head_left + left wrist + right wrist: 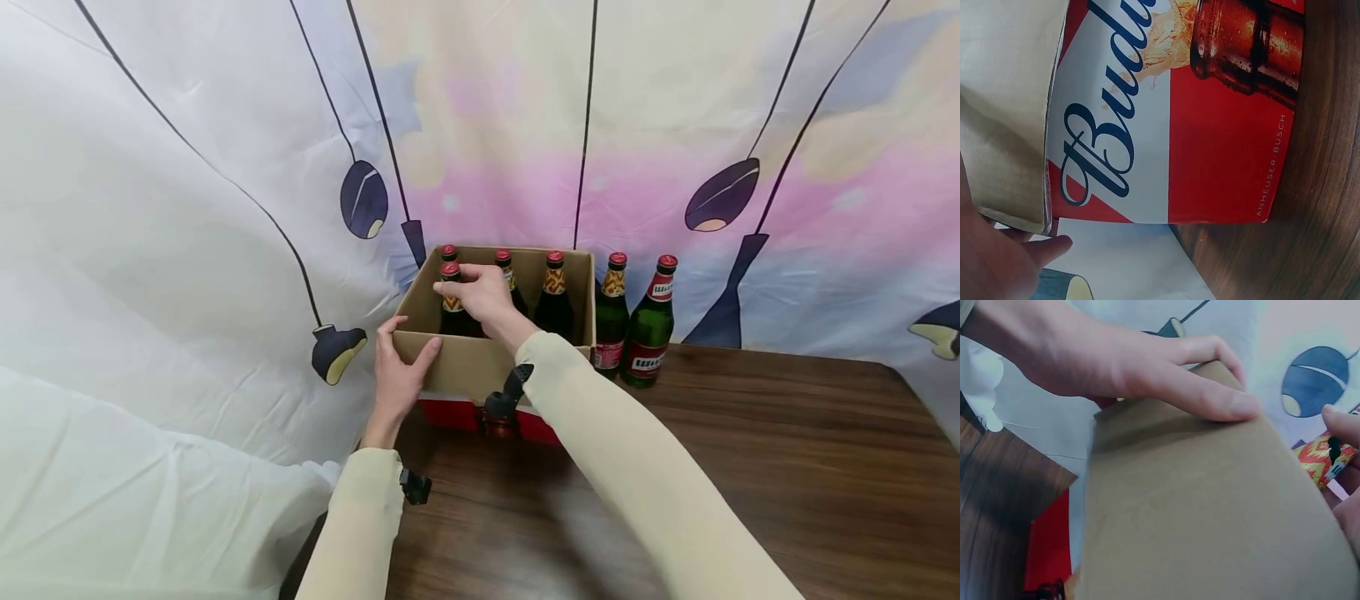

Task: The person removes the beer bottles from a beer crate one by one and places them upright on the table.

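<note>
An open cardboard box (pixel 467 367) with red printed sides holds several dark bottles with red caps. My left hand (pixel 397 371) grips its near left corner, thumb on the folded-down flap (pixel 1210 506) and fingers round the side. Inside the box at the left, my right hand (pixel 487 296) has its fingers round the neck of a bottle (pixel 452 304), which stands upright among the others. In the right wrist view, part of my right hand (pixel 1347 456) shows beside the patterned neck label (pixel 1319 459). The lower parts of the bottles are hidden by the box wall.
Two green bottles, one (pixel 611 321) against the box's right side and another (pixel 651 325) beside it, stand on the dark wooden table (pixel 810 433). A patterned cloth (pixel 480 125) hangs behind, and white fabric (pixel 187 467) lies at the left.
</note>
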Demonstrator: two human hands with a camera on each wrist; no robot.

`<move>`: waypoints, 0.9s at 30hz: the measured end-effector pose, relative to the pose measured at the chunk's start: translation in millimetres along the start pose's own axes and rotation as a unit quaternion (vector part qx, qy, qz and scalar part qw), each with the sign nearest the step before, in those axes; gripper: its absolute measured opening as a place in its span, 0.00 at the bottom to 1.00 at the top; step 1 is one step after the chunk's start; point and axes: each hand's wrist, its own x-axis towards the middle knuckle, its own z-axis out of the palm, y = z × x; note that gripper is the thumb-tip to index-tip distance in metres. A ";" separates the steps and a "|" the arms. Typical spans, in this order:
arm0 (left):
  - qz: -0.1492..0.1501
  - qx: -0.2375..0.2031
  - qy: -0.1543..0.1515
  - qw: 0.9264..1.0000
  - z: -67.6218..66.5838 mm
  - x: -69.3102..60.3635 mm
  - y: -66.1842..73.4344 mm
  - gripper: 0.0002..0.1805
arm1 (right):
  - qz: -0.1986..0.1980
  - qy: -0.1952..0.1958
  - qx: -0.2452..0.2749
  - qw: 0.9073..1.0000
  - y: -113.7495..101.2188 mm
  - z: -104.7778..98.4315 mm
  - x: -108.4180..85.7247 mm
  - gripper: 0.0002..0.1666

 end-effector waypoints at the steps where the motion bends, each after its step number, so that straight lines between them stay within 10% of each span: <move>1: 0.002 -0.002 0.002 1.000 0.3 0.7 -1.0 0.38 | -0.003 0.001 0.004 1.000 -1.9 -3.7 -0.6 0.24; 27: -0.003 0.004 -0.007 1.000 7.7 22.2 -12.5 0.38 | -0.014 0.084 0.121 0.989 -148.1 -138.3 -9.4 0.22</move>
